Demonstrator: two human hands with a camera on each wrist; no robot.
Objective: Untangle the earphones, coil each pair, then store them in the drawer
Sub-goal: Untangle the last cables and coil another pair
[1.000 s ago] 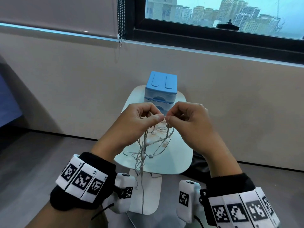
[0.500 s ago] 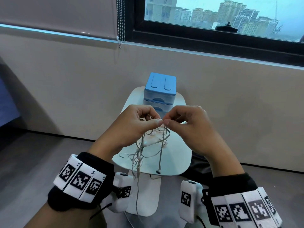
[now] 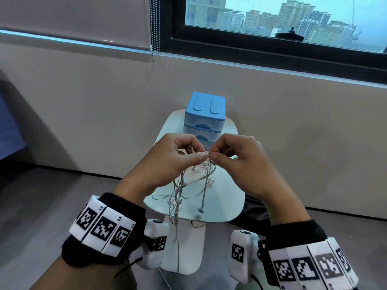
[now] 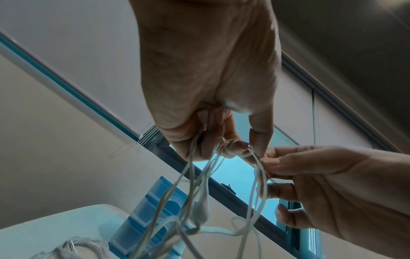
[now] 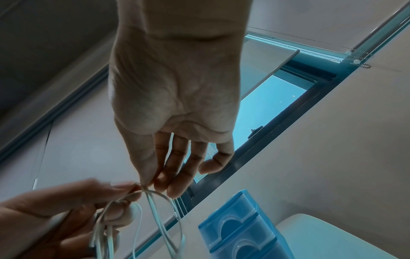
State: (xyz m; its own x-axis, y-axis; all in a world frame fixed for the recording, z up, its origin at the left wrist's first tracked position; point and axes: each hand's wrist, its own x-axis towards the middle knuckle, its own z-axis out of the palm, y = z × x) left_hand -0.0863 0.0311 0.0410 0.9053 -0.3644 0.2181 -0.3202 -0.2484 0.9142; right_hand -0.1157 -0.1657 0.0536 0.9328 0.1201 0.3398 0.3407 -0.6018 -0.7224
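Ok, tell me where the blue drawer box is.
In the head view the blue drawer box stands at the far end of the white table, just beyond both hands, against the wall under the window.

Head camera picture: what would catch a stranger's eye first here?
Two hands meet mid-air, the left hand and right hand pinching a tangle of pale earphone cords that dangles over a small white table. Behind them, a blue drawer unit stands at the table's far end, drawers closed.

Ahead of you a small white bench stands on a grey floor against a beige wall. Above it you see a dark-framed window showing tower blocks, with a bead chain hanging beside a lowered roller blind.
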